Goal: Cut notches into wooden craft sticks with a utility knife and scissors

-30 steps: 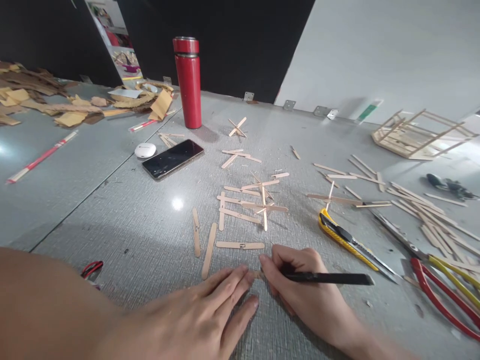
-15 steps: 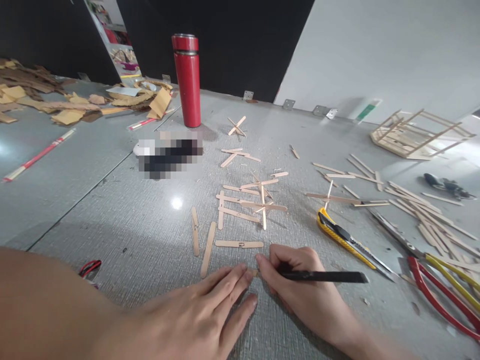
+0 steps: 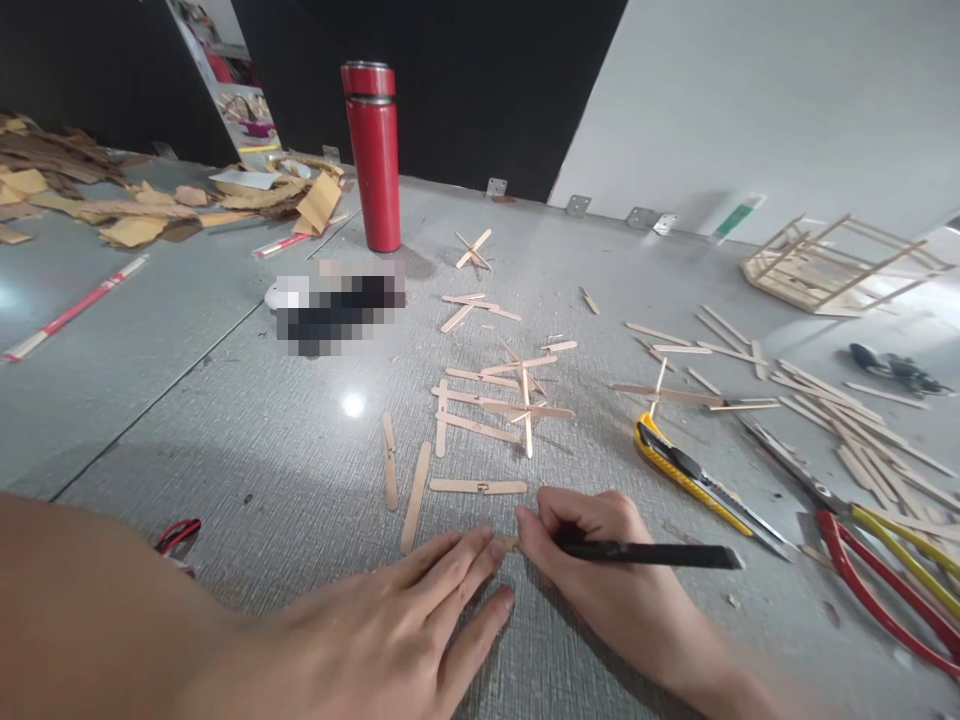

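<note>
My right hand [image 3: 600, 560] is closed in a writing grip round a slim black pen [image 3: 660, 554]; its tip is hidden by my fingers. A craft stick [image 3: 511, 543] lies flat on the table between my hands, only a short piece showing. Resting on its left part, my left hand [image 3: 420, 610] has its fingers stretched out, pressing it down. Just beyond is another craft stick [image 3: 457, 487] with a small dark mark or notch in its middle. Two more, a notched stick [image 3: 390, 465] and a plain stick [image 3: 416, 498], lie to the left.
Crossed craft sticks [image 3: 525, 400] are farther up the table. On the right lie a yellow utility knife [image 3: 690, 475], red-and-yellow-handled shears [image 3: 844, 530] and loose sticks [image 3: 862, 430], with a wooden frame [image 3: 832, 285] behind. A red flask [image 3: 375, 165] stands near cardboard scraps [image 3: 150, 205].
My right hand and the pen have shifted very slightly to the right, showing a bit more of the craft stick. My left hand stays in place.
</note>
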`<state>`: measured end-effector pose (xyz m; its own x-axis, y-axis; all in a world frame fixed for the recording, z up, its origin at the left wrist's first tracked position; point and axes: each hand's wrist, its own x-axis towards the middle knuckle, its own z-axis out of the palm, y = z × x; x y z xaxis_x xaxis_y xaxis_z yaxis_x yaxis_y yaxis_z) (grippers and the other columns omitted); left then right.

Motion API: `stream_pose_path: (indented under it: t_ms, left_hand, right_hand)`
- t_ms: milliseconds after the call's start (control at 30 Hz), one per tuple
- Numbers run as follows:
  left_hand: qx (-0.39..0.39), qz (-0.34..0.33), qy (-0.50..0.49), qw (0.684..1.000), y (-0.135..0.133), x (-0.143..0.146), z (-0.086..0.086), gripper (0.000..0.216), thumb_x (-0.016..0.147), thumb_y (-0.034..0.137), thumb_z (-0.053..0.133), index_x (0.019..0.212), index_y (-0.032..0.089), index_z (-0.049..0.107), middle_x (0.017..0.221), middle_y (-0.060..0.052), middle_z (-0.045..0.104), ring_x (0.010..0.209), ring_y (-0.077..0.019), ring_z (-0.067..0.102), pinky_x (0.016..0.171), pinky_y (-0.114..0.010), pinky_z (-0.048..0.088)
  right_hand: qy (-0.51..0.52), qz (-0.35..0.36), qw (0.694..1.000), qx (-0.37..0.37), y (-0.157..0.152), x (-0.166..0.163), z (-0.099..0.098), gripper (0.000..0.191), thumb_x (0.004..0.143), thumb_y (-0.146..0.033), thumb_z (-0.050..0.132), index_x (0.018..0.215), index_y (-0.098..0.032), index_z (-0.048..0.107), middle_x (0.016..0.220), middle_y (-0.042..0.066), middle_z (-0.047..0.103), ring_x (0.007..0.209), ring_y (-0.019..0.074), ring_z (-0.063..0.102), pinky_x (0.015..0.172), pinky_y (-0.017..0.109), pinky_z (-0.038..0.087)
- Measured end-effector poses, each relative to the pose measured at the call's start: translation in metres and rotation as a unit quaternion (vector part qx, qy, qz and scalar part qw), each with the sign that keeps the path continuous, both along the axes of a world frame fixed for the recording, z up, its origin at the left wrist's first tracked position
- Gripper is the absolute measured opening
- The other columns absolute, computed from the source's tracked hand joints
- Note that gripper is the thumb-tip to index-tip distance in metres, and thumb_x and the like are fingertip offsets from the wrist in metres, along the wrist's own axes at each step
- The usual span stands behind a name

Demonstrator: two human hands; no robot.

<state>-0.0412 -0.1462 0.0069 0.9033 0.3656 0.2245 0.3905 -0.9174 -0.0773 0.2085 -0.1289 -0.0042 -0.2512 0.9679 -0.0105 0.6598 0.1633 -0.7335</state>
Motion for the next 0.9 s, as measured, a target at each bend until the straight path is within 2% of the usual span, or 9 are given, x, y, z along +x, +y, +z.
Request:
stream_pose_path:
  t_ms: [133,300,433,667,900]
  left_hand:
    - [0.001,-0.002,0.011,1.0,-0.0005,0.0001,-0.0012,0.046,0.102,0.018,0.049,0.145,0.007,0.059,0.15,-0.018,0.059,0.131,-0.0273,0.067,0.083,-0.029,0.064]
    - [0.001,-0.013,0.011,1.0,0.0026,0.0003,-0.0007,0.045,0.101,0.018,0.05,0.143,0.005,0.06,0.148,-0.02,0.061,0.132,-0.0285,0.066,0.09,-0.031,0.063]
    - [-0.013,0.0,0.012,1.0,0.0015,0.0,-0.0009,0.046,0.101,0.018,0.049,0.145,0.007,0.058,0.151,-0.02,0.058,0.132,-0.0287,0.066,0.079,-0.03,0.064]
    - [-0.03,-0.001,0.021,0.999,-0.0018,-0.0007,-0.0033,0.048,0.102,0.017,0.045,0.147,0.005,0.056,0.153,-0.022,0.055,0.131,-0.0312,0.067,0.076,-0.032,0.065]
    - [-0.019,-0.006,0.011,1.0,0.0009,0.0,-0.0008,0.047,0.101,0.018,0.049,0.146,0.005,0.058,0.151,-0.02,0.058,0.131,-0.0292,0.067,0.082,-0.031,0.064]
  right_hand:
    - [-0.001,-0.002,1.0,-0.002,0.0009,-0.0004,0.0007,0.045,0.101,-0.027,0.054,0.06,-0.022,0.034,0.052,-0.008,0.034,0.052,0.0098,0.029,0.051,0.028,0.026]
    - [-0.009,-0.005,1.0,-0.008,0.001,-0.0015,0.0032,0.044,0.1,-0.026,0.053,0.06,-0.022,0.035,0.051,-0.007,0.038,0.05,0.0096,0.032,0.048,0.027,0.028]
    - [-0.001,-0.012,1.0,-0.027,0.0001,-0.003,0.0065,0.044,0.099,-0.026,0.052,0.058,-0.023,0.037,0.046,-0.007,0.041,0.043,0.0082,0.035,0.042,0.025,0.028]
    - [0.02,-0.021,0.999,-0.046,0.0006,-0.0029,0.0083,0.043,0.098,-0.024,0.05,0.058,-0.024,0.034,0.042,-0.007,0.04,0.036,0.0067,0.036,0.035,0.021,0.028]
    - [0.034,-0.023,0.997,-0.07,0.0003,-0.0017,0.0044,0.043,0.099,-0.025,0.051,0.059,-0.024,0.036,0.042,-0.007,0.042,0.033,0.0065,0.038,0.034,0.02,0.03]
